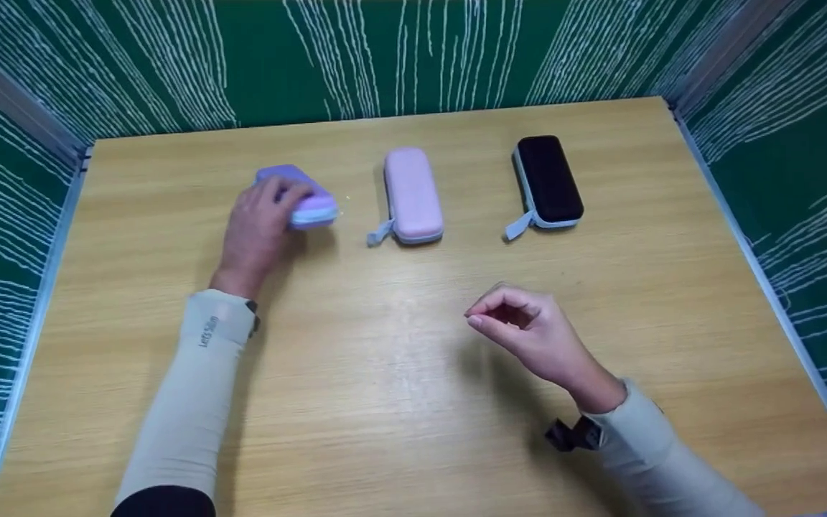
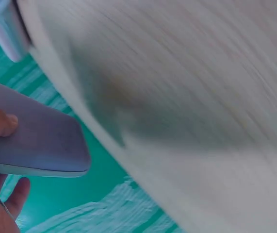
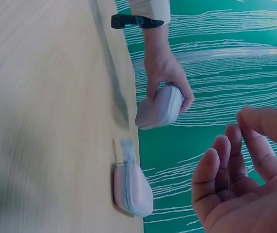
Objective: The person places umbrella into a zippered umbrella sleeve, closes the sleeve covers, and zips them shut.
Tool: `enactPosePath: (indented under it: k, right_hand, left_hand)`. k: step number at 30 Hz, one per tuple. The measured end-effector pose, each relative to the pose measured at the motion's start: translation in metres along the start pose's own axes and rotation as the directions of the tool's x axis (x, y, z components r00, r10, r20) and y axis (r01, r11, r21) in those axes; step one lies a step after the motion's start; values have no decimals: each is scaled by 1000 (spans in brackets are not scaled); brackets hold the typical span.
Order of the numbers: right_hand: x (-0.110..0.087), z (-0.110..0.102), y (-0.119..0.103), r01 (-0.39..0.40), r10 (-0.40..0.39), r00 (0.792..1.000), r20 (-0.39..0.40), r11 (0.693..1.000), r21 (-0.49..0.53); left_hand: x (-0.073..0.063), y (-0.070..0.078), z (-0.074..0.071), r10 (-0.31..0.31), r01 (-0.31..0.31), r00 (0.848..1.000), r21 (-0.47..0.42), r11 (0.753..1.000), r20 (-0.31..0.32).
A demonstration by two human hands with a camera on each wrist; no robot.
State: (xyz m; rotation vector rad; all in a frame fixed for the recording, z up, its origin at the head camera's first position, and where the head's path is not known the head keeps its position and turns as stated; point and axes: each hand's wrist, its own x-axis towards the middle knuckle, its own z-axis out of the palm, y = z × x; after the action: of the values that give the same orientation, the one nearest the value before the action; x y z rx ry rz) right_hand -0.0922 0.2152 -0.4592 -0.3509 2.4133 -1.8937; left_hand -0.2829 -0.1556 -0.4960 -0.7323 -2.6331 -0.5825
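My left hand (image 1: 254, 228) grips a purple zip case (image 1: 315, 202) at the left of the table, thumb on one side and fingers on the other. In the right wrist view the case (image 3: 163, 108) is tilted and held above the tabletop. A pink zip case (image 1: 415, 192) lies to its right, its pull tab toward the near left. Farther right lies a black zip case (image 1: 551, 179) with a light blue zip band and tab. Over the near right of the table, my right hand (image 1: 532, 330) hovers with fingers loosely curled and nothing between them.
A wooden table (image 1: 356, 402) carries the cases. Green walls (image 1: 277, 64) with white streaks stand behind it and on both sides, with grey posts at the back corners. Dark straps (image 1: 575, 434) circle the wrists.
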Motion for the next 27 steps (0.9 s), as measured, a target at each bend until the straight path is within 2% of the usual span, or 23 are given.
enactPosePath:
  k: [4,9,15,22,27]
  right_hand:
    - [-3,-3,0,-17,18,1000,7,1000,-14]
    - [-5,-6,2,-18,18,1000,10,1000,-22]
    - [-7,-7,5,-14,15,999,37,1000,-24]
    - [-8,-8,7,-37,39,998,52,999,-31]
    - [-9,-8,8,-39,42,996,76,998,-44]
  left_hand:
    - [-8,-15,5,-82,82,997,10,997,9]
    - [-11,-20,4,-136,141,986,-53,989,96]
    - [-9,-20,-5,-182,223,953,-153,963,242]
    - [-14,-22,-5,-217,299,917,-217,929,334]
    - [-22,-23,-2,-243,343,888,-208,916,391]
